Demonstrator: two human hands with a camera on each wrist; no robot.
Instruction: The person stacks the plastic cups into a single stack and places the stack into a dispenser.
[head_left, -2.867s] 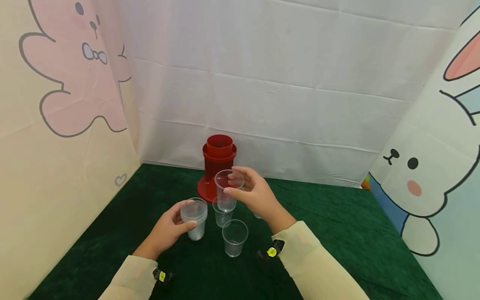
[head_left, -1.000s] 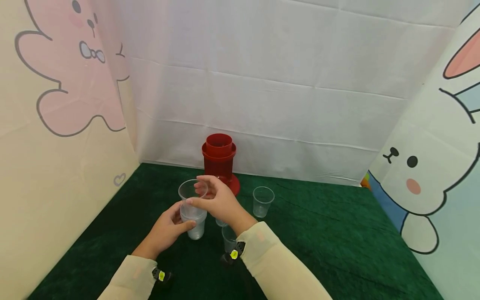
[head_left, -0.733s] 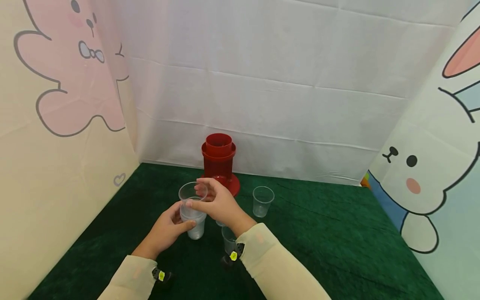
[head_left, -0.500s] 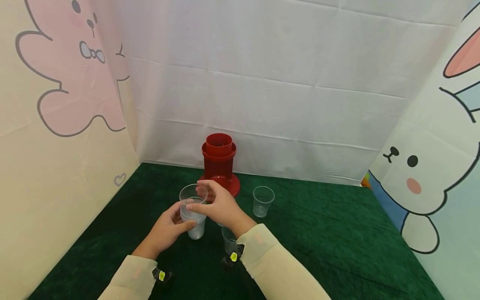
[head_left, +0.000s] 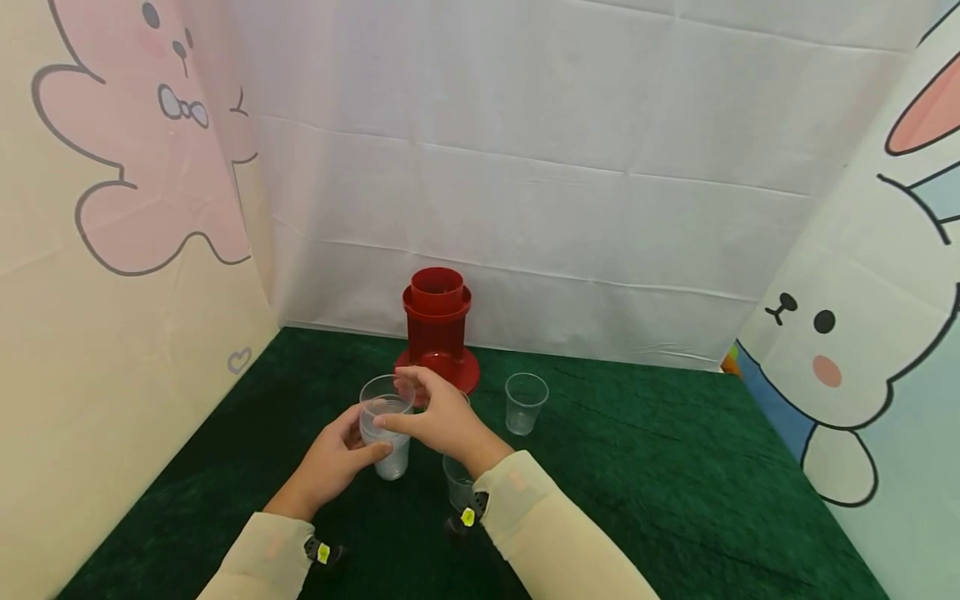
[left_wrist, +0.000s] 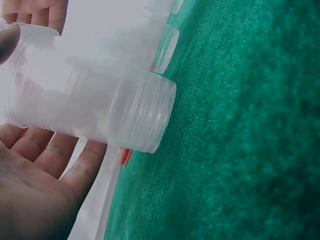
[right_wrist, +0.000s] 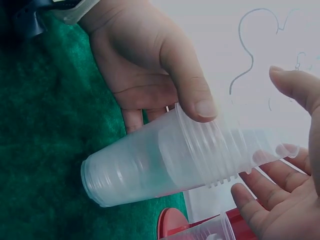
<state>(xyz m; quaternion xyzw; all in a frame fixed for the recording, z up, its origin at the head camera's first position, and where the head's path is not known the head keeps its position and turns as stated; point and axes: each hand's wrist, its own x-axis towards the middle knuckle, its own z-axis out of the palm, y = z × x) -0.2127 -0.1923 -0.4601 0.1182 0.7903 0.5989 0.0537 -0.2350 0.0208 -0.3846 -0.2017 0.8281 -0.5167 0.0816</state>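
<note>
In the head view my left hand (head_left: 337,454) grips a stack of clear plastic cups (head_left: 392,462) around its side, its thumb across the front. The stack stands upright just above the green cloth. My right hand (head_left: 446,421) holds one more clear cup (head_left: 386,388) near its rim, thumb in front and fingers behind. That cup's lower part sits inside the stack's mouth, its rim standing above the other rims. Both wrist views show the nested cups (right_wrist: 145,155) lying slanted across the picture, with left fingers (left_wrist: 52,150) behind them.
A red cylinder on a round base (head_left: 437,333) stands behind the hands. One clear cup (head_left: 527,406) stands to the right, and another clear cup (head_left: 457,482) is partly covered by the right wrist. A third shows slightly behind the right hand. Printed cloth walls enclose the green table (head_left: 637,467).
The right hand has brought its cup left from near the red cylinder to the stack, then lowered it slowly into the mouth. The left hand has stayed nearly still.
</note>
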